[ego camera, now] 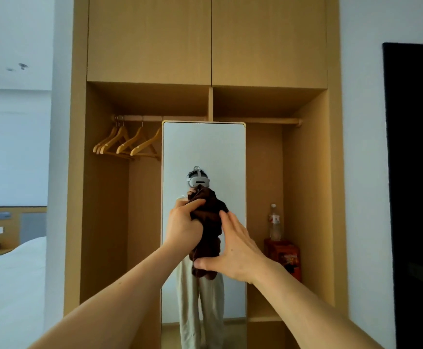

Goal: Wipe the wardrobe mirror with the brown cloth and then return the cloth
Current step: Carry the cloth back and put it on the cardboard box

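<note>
Brown cloth, bunched in left hand

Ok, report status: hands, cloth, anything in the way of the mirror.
Left hand grips top of brown cloth. Right hand flat against it, thumb across lower end. Cloth bunched, held up before the mirror. Nothing seen in the way.

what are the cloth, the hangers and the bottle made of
Cloth: soft fabric, matte dark brown; it bunches and droops in folds.
Hangers: wood by the look, pale tan with a slight sheen, thin metal hooks.
Bottle: probably clear plastic; see-through, with a label.
</note>
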`<state>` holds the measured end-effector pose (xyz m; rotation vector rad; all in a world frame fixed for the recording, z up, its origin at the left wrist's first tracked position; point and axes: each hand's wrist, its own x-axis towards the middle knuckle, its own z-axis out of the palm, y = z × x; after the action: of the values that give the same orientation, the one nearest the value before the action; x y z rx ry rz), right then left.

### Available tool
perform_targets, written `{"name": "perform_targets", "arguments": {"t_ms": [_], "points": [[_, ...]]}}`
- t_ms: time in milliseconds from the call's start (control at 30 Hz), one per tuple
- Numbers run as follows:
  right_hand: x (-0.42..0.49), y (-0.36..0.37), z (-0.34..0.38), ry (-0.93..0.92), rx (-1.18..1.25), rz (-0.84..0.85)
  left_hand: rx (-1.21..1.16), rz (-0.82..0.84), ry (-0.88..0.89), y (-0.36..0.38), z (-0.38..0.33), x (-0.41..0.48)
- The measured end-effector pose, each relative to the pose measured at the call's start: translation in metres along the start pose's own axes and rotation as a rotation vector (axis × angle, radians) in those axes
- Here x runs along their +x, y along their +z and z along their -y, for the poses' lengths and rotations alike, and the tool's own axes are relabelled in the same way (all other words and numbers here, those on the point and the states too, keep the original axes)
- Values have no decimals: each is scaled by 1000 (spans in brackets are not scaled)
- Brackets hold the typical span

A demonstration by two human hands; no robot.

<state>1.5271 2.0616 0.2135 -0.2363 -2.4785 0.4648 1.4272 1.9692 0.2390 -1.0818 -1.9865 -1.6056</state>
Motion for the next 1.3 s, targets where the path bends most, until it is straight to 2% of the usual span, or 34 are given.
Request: {"name": "perform_targets", "arguments": {"t_ms": [133,233,333,400,567,767,1033,1300], "points": [[-3,5,-11,98,115,-81,-188,-18,-127,7,-21,-10],[-6,4,-16,129,344,-84,-352,-8,-256,17,-33,-19],[-9,2,-19,110,498,-117,-414,-27,-321,24,-39,-28],[-13,-1,-21,91,462,-82,-388,-50,-339,25,-40,-34],[-27,0,-23,-8,138,-5,-239,-98,-421,22,-26,-52],[-35,25,-15,-113,-18,49,-162,-153,-520,3,-1,-89],[-56,87,47,-245,61,179,-81,-365,-645,-67,21,-147],[-79,157,150,-459,121,338,36,-597,-744,-173,46,-215]]}}
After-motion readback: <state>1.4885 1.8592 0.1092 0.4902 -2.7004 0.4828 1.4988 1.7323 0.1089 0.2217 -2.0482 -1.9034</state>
